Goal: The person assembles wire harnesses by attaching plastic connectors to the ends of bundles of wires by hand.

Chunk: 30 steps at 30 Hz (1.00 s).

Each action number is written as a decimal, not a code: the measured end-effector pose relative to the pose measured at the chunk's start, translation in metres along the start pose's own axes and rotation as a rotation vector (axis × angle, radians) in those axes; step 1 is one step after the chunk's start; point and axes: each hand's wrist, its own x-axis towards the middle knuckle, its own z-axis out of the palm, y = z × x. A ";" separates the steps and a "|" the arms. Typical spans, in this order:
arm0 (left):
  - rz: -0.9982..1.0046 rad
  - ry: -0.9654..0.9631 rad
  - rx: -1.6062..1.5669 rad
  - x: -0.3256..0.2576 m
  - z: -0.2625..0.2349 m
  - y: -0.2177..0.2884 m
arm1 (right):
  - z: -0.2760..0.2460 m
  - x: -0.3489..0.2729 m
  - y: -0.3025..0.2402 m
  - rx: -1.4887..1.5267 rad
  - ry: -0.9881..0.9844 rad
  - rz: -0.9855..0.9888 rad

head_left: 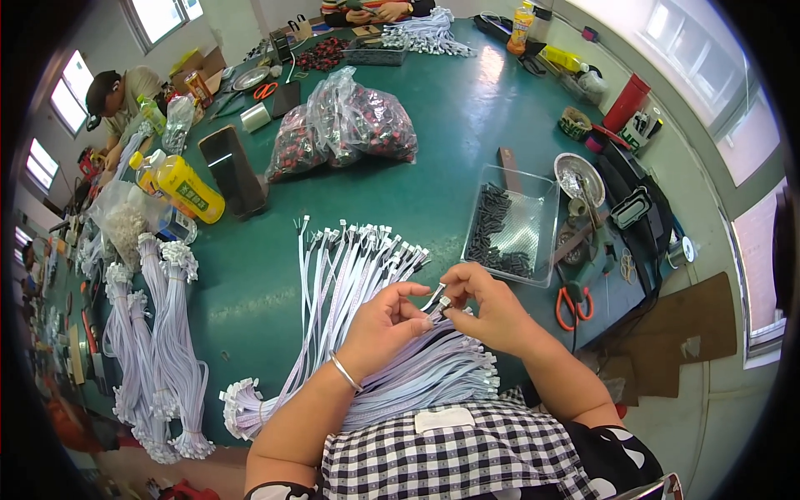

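Note:
In front of my body, my left hand (387, 325) is closed, thumb and forefinger pinching a white cable near its end. My right hand (490, 312) meets it there, its fingertips closed round the small white connector (444, 301) and dark wires at that end. Exactly how the fingertips share the piece is too small to tell. Below both hands lies a thick bundle of white flat cables (433, 379). More cables (346, 271) fan out beyond my left hand, with white connectors and black pieces at their tips. To the right, a clear plastic tray (546, 225) contains many short black tubes (490, 218).
Tied cable bundles (175, 358) lie at left, near a yellow drink bottle (190, 190) and an upright phone (233, 171). Bags of red and black parts (350, 129) stand farther back. Orange-handled scissors (573, 307) and a metal bowl (581, 179) sit right. Other people work around the green table (450, 108).

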 end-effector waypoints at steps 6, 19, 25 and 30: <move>0.057 0.061 0.172 -0.006 0.005 0.000 | 0.005 0.003 -0.003 0.048 -0.136 0.038; 0.312 0.527 0.823 0.026 -0.013 0.003 | -0.082 0.052 0.007 -0.814 -0.118 -0.186; 0.253 0.386 1.104 0.027 -0.008 -0.011 | -0.087 0.055 0.030 -0.995 -0.400 0.044; 0.256 0.308 1.196 0.012 0.011 0.000 | -0.085 0.060 0.039 -0.987 -0.531 0.114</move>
